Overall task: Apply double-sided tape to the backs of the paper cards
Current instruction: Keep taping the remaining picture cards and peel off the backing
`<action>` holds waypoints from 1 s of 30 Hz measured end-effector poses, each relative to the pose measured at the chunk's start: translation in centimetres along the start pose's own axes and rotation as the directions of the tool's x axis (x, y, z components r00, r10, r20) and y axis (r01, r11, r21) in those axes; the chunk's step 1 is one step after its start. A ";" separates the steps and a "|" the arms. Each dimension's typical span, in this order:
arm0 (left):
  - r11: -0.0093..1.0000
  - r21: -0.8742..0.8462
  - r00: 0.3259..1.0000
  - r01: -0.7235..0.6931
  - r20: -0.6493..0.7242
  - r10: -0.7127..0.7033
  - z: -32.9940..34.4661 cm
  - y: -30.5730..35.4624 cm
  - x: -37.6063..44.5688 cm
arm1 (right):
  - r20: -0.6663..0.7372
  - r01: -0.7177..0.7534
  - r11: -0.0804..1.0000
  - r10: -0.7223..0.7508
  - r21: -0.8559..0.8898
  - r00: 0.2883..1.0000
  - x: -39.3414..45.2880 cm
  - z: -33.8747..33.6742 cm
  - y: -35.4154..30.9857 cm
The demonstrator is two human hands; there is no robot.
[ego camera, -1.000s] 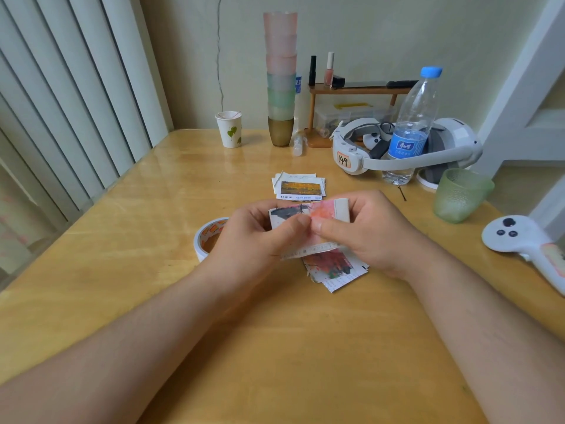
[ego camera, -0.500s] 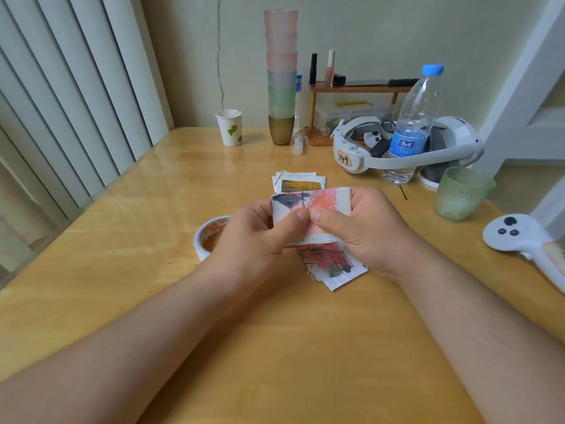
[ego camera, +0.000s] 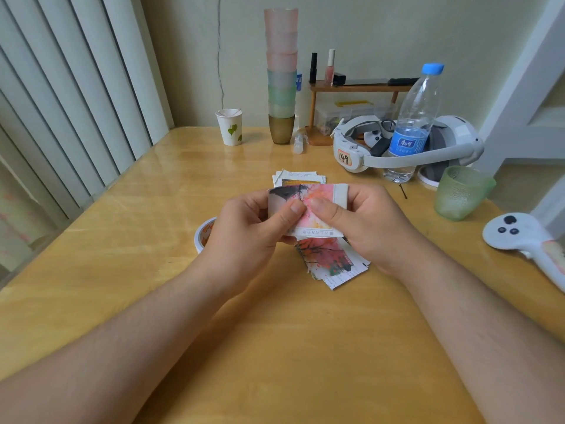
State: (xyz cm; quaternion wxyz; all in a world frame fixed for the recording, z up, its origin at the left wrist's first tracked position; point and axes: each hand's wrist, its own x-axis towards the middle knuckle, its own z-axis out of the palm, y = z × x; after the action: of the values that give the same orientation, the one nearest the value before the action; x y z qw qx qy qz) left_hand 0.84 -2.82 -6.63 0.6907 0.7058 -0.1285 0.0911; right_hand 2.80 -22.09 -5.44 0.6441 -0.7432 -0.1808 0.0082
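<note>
Both hands hold one paper card [ego camera: 318,195] with a pink and orange picture, lifted above the table with its printed face toward me. My left hand [ego camera: 253,228] grips its left side, thumb pressed on the front. My right hand [ego camera: 363,223] pinches the right side, thumb meeting the left thumb near the card's middle. The card's back is hidden. Below the hands lies a small pile of picture cards [ego camera: 331,261]. A second pile of cards [ego camera: 301,177] lies just beyond. The roll of double-sided tape [ego camera: 204,234] sits on the table, mostly behind my left hand.
A green glass cup [ego camera: 458,194] and a white controller [ego camera: 519,237] lie at the right. Behind stand a water bottle [ego camera: 412,123], a white headset [ego camera: 406,148], a tall stack of cups [ego camera: 281,71], a paper cup [ego camera: 230,127] and a small wooden shelf [ego camera: 351,87].
The card has been raised a little and tipped more upright toward me. Both hands rose with it and keep the same grip.
</note>
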 end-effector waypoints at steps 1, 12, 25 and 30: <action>1.000 0.000 1.000 0.000 0.003 0.000 0.0 0.0 -0.1 | -0.007 -0.002 1.000 0.002 -0.023 1.000 0.0 0.0 0.1; 0.950 -0.281 0.990 0.138 0.074 -0.121 0.5 0.3 -0.3 | -0.071 0.035 0.992 -0.044 -0.122 0.996 0.1 0.1 0.1; 0.945 -0.285 0.986 0.159 -0.006 -0.168 0.0 0.4 0.0 | -0.147 0.005 1.000 -0.002 0.017 0.989 0.6 -0.4 0.1; 0.934 -0.316 0.980 0.166 -0.049 -0.191 0.1 0.6 0.2 | -0.206 -0.075 0.994 0.090 0.082 0.974 0.9 -0.6 0.0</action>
State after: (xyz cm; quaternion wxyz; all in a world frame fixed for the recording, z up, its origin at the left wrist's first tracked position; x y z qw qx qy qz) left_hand 0.85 -2.94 -6.02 0.8029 0.5931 -0.0493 0.0343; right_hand 3.75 -22.39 -5.17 0.6856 -0.7226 -0.0805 -0.0368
